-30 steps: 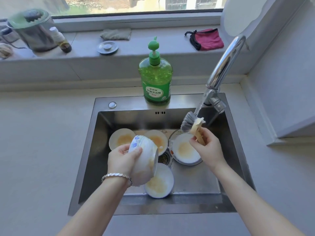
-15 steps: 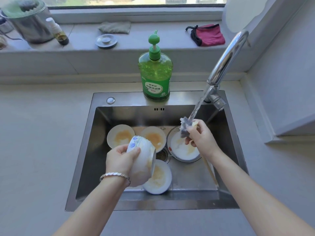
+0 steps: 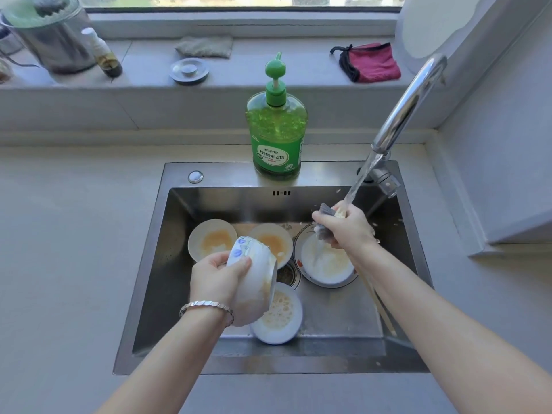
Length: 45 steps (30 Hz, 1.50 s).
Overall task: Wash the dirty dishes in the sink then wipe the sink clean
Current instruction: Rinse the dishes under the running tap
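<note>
My left hand [image 3: 216, 277] grips a white bowl with blue flowers [image 3: 255, 282], tipped on its side above the steel sink [image 3: 155, 264]. My right hand [image 3: 346, 227] holds a dish brush by its grey bristle head [image 3: 324, 221] under the running water; its wooden handle [image 3: 379, 306] runs back under my forearm. Below lie two small dirty saucers [image 3: 210, 239] [image 3: 273, 242], a larger rimmed plate [image 3: 327, 262] catching the water, and another dirty saucer [image 3: 279, 315] at the front.
The tap [image 3: 406, 109] rises at the sink's right rear. A green soap pump bottle [image 3: 276, 130] stands on the back rim. On the windowsill sit a red cloth [image 3: 372, 62], a grey rag [image 3: 204, 46], a drain plug [image 3: 189, 70], a small bottle [image 3: 103, 53] and a pot [image 3: 50, 37].
My right hand turned the brush and closed round its bristle head under the water stream, the handle now pointing back. The left hand keeps the bowl in place.
</note>
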Available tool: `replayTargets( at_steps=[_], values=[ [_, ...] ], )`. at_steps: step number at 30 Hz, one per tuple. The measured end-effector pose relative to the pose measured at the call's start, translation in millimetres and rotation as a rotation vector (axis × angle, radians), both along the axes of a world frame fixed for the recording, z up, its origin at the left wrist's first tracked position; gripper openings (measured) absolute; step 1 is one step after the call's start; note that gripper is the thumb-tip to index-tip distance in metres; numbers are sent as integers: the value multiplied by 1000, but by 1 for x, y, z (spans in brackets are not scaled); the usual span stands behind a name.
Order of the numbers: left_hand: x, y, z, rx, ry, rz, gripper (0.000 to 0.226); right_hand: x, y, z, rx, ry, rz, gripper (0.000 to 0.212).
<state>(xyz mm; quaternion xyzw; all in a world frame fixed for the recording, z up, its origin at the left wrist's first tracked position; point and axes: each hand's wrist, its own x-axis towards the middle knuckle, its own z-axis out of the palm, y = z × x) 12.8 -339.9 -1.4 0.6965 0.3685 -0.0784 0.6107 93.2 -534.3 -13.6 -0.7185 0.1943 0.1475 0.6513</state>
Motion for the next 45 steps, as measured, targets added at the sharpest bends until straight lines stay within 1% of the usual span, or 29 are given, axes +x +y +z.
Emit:
replayTargets(
  at_steps=[8, 11, 13, 15, 17, 19, 21, 22, 23, 24, 26, 27, 28, 31, 32, 33, 34, 36, 37, 38, 40, 41, 43, 45],
  values=[
    [7, -3, -2, 40, 26, -25, 16, 0, -11, 9, 2, -31, 90, 36],
    [8, -6, 1, 28, 27, -26, 16, 1, -8, 12, -25, -25, 141, 32],
    [7, -7, 3, 19, 30, -28, 16, 4, -5, 13, -32, -31, 96, 27],
    [6, -8, 5, 19, 30, -33, 17, 9, -3, 12, -52, -25, 40, 27],
    [5, -8, 6, 25, 27, -41, 18, 13, -3, 13, -140, 15, 51, 27],
    [4, -9, 7, 17, 22, -37, 18, 14, -6, 14, -261, 52, 113, 32],
    [4, -11, 8, -3, 16, -32, 17, 11, -13, 12, -285, 78, 214, 37],
    [3, -13, 8, -13, 13, -31, 16, 8, -16, 12, -279, 98, 274, 34],
    [3, -14, 8, -20, 11, -33, 13, 5, -19, 9, -299, 137, 338, 26],
    [2, -16, 9, -22, 9, -37, 11, 0, -23, 7, -381, 200, 412, 27],
    [1, -20, 9, -28, 5, -43, 9, -12, -35, -1, -689, 350, 591, 49],
    [1, -22, 8, -33, 3, -44, 8, -17, -43, -4, -817, 341, 657, 52],
    [0, -25, 8, -35, 2, -47, 9, -23, -50, -7, -884, 276, 682, 52],
    [0, -36, 5, -32, 20, -77, 14, -38, -69, -15, -989, -87, 626, 51],
    [1, -40, 4, -31, 26, -86, 15, -43, -75, -22, -1008, -164, 612, 51],
    [2, -44, 3, -29, 27, -93, 16, -49, -80, -29, -990, -169, 623, 47],
    [2, -47, 2, -27, 25, -100, 16, -56, -85, -37, -938, -103, 648, 39],
    [5, -54, 1, -10, 19, -122, 15, -68, -98, -54, -853, 93, 680, 24],
    [6, -57, 1, -3, 16, -135, 14, -70, -105, -59, -843, 135, 640, 25],
    [7, -59, 2, -3, 10, -144, 13, -68, -114, -62, -833, 148, 563, 33],
    [11, -64, 2, -6, 0, -153, 12, -56, -136, -62, -789, 140, 364, 55],
    [12, -66, 3, -3, -6, -160, 12, -47, -148, -61, -781, 128, 270, 58],
    [15, -69, 6, -2, -28, -162, 10, -27, -176, -60, -808, 94, 107, 51],
    [18, -72, 8, -11, -41, -153, 10, -11, -199, -63, -796, 85, -2, 48]
  ],
)
